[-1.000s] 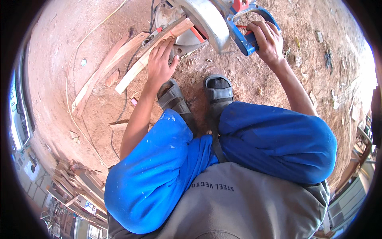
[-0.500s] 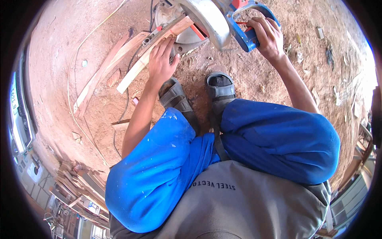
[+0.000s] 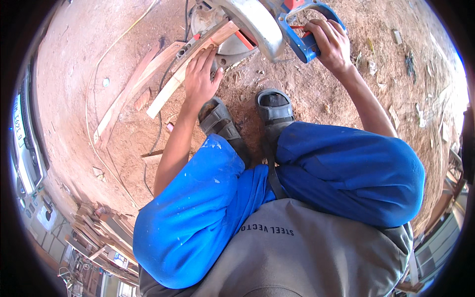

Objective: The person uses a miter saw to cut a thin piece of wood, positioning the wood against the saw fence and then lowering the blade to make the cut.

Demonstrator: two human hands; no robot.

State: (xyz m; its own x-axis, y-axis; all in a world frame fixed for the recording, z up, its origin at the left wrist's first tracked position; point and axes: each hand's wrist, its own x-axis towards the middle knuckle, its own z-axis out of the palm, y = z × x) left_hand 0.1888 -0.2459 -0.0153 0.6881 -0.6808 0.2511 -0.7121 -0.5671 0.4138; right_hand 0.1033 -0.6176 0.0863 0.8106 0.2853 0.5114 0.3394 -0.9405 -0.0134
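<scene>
A miter saw stands on the ground at the top of the view, its silvery blade guard (image 3: 257,24) lowered over the round metal base (image 3: 232,47). My right hand (image 3: 332,47) is wrapped round the saw's blue handle (image 3: 303,48). Across the base lies a pale wooden strip (image 3: 170,91), its upper end beside the guard and its lower end sticking out toward the left. My left hand (image 3: 200,76) rests on the strip with fingers stretched along it and thumb apart. The guard hides the blade and its contact with the wood.
Longer wooden strips (image 3: 131,84) lie on the dirt left of the saw. A dark cord (image 3: 159,119) runs beside them, and a yellowish hose (image 3: 88,99) curves farther left. My sandalled feet (image 3: 274,106) are close below the saw. Stacked lumber (image 3: 104,227) and a parked vehicle (image 3: 29,148) are at left.
The view has shifted slightly. Both hands keep their places on the wooden strip and the saw handle; no clear movement of the saw or strip shows.
</scene>
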